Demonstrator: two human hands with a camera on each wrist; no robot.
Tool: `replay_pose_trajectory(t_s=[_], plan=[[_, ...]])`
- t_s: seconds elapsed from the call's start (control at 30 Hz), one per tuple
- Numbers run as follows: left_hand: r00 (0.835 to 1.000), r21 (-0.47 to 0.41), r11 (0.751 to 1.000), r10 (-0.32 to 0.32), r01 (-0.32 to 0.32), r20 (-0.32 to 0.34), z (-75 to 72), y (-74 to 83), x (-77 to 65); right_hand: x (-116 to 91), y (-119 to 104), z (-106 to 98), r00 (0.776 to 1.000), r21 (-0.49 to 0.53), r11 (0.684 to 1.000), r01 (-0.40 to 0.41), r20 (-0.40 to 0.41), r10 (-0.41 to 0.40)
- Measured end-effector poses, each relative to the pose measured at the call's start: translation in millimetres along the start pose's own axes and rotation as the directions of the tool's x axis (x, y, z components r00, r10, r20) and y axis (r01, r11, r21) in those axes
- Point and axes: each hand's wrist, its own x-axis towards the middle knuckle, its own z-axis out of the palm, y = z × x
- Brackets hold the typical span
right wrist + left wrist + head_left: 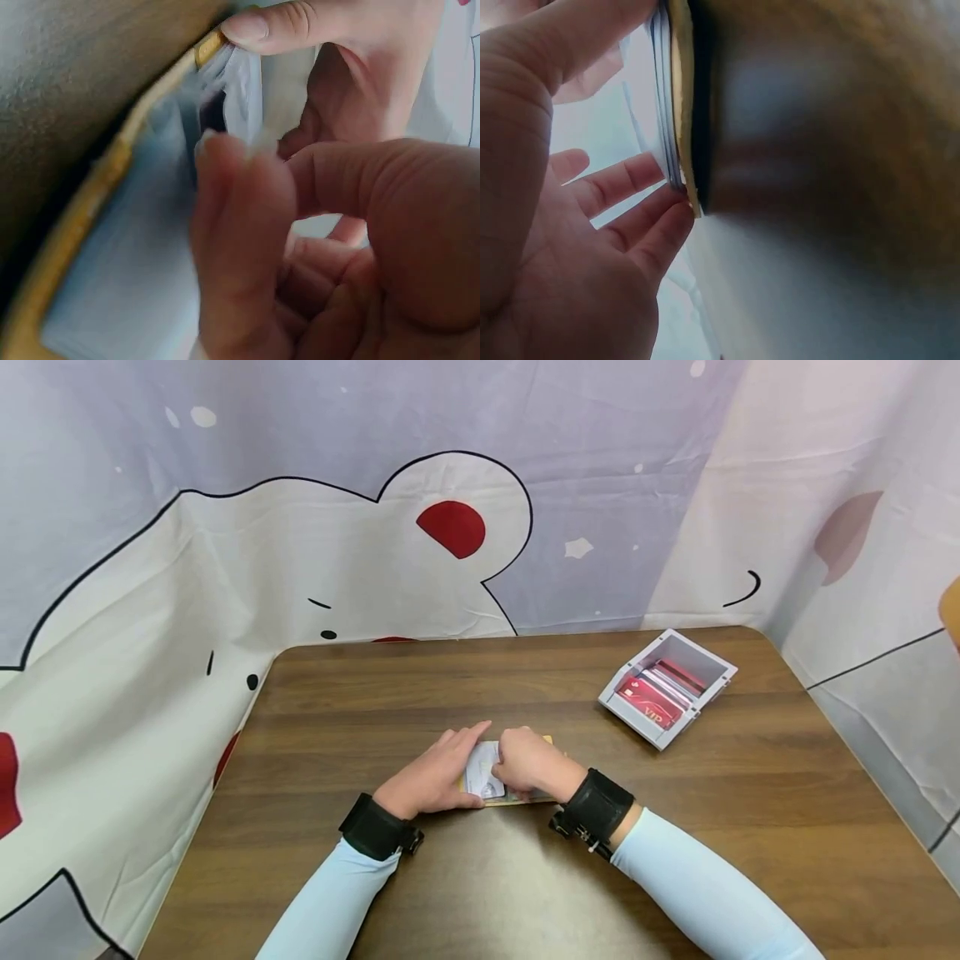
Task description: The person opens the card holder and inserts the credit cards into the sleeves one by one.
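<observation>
A yellow-edged card holder (512, 802) with clear sleeves lies open on the wooden table in front of me. A pale printed card (480, 772) shows on its left side. My left hand (431, 777) holds the holder's left end, the thumb along the near edge and the fingers at the far side. The left wrist view shows its layered sleeves (664, 97) edge-on, against the fingers. My right hand (532, 764) is curled over the holder, thumb and forefinger pinching at the card's right edge. Blur in the right wrist view hides the exact contact at the sleeve (127, 247).
A grey open box (637, 731) with several cards, including a red VIP card (651, 700), stands at the back right of the table (360, 693). A printed cloth (315, 552) hangs behind the table and along its sides.
</observation>
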Motion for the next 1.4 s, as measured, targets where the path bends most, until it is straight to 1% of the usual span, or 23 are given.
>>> replay_pose_trajectory(t_s=[0.1, 0.2, 0.3, 0.33, 0.43, 0.47, 0.5, 0.57, 0.6, 0.67, 0.73, 0.77, 0.83, 0.9, 0.97, 1.07, 1.17, 1.27, 1.4], plan=[[1.000, -0.004, 1.000, 0.008, -0.008, 0.008, -1.8, -0.1, 1.0, -1.9, 3.8, -9.4, 0.999, -0.011, 0.999, -0.037, -0.037, 0.036], [1.000, 0.003, 1.000, 0.015, -0.015, 0.017, -4.4, -0.2, 0.8, -4.5, 14.7, -27.6, 0.993, -0.011, 0.999, -0.031, -0.118, 0.030], [0.999, 0.007, 1.000, 0.016, -0.017, 0.031, -7.0, 0.0, 0.6, -9.8, 34.8, -51.0, 0.974, -0.027, 1.000, 0.013, -0.228, -0.018], [0.999, 0.009, 1.000, 0.014, -0.015, 0.036, -7.8, 0.2, 0.6, -12.3, 43.2, -58.9, 0.967, -0.029, 0.999, 0.030, -0.253, -0.036], [0.999, 0.015, 1.000, 0.007, -0.007, 0.052, -10.3, 1.0, 1.0, -20.5, 70.8, -81.7, 0.952, -0.039, 0.997, 0.059, -0.297, -0.068], [0.998, 0.021, 1.000, 0.004, -0.005, 0.056, -11.1, 1.3, 1.3, -23.9, 80.2, -88.9, 0.949, -0.048, 0.997, 0.057, -0.306, -0.069], [0.998, 0.025, 1.000, 0.004, -0.006, 0.056, -12.0, 1.8, 1.7, -27.4, 89.2, -95.9, 0.946, -0.069, 0.997, 0.043, -0.317, -0.062], [0.998, 0.034, 0.999, 0.009, -0.011, 0.056, -13.4, 2.5, 2.7, -34.0, 106.6, -109.0, 0.939, -0.104, 0.994, -0.027, -0.344, -0.010], [0.998, 0.039, 0.999, 0.009, -0.012, 0.057, -13.9, 2.9, 3.3, -37.5, 114.5, -115.6, 0.935, -0.115, 0.991, -0.071, -0.354, 0.026], [0.998, 0.045, 0.999, 0.006, -0.009, 0.058, -14.8, 4.0, 4.8, -42.6, 130.0, -126.7, 0.918, -0.118, 0.976, -0.185, -0.376, 0.128], [0.998, 0.043, 0.999, 0.005, -0.007, 0.058, -13.5, 4.2, 4.8, -44.0, 143.6, -133.7, 0.902, -0.097, 0.956, -0.277, -0.369, 0.223], [0.998, 0.045, 0.999, 0.000, -0.003, 0.061, -12.5, 4.1, 3.9, -42.7, 150.5, -135.0, 0.899, -0.093, 0.948, -0.304, -0.357, 0.253], [0.998, 0.049, 0.999, -0.009, 0.006, 0.063, -9.9, 3.4, 1.2, -37.3, 162.5, -133.7, 0.901, -0.104, 0.935, -0.340, -0.320, 0.292], [0.998, 0.047, 0.999, -0.005, 0.002, 0.061, -6.6, 1.9, -2.2, -31.4, 170.2, -129.7, 0.907, -0.134, 0.921, -0.365, -0.275, 0.319], [0.998, 0.044, 0.999, -0.001, -0.001, 0.059, -4.5, 1.2, -4.6, -26.0, 176.3, -125.4, 0.907, -0.168, 0.906, -0.388, -0.242, 0.344], [0.998, 0.027, 1.000, 0.010, -0.012, 0.057, -2.8, 0.8, -5.2, -24.4, 180.4, -122.5, 0.894, -0.194, 0.881, -0.432, -0.223, 0.389], [0.998, 0.016, 1.000, 0.009, -0.010, 0.059, -2.0, 1.3, -4.8, -25.5, 187.2, -123.2, 0.888, -0.187, 0.876, -0.445, -0.217, 0.405], [0.998, 0.016, 1.000, 0.003, -0.004, 0.060, -1.8, 1.5, -4.2, -28.0, 194.6, -126.8, 0.892, -0.175, 0.882, -0.438, -0.208, 0.402], [0.999, 0.010, 1.000, 0.004, -0.005, 0.053, -2.2, 1.2, -3.0, -30.3, 203.0, -134.1, 0.890, -0.126, 0.892, -0.435, -0.210, 0.404]])
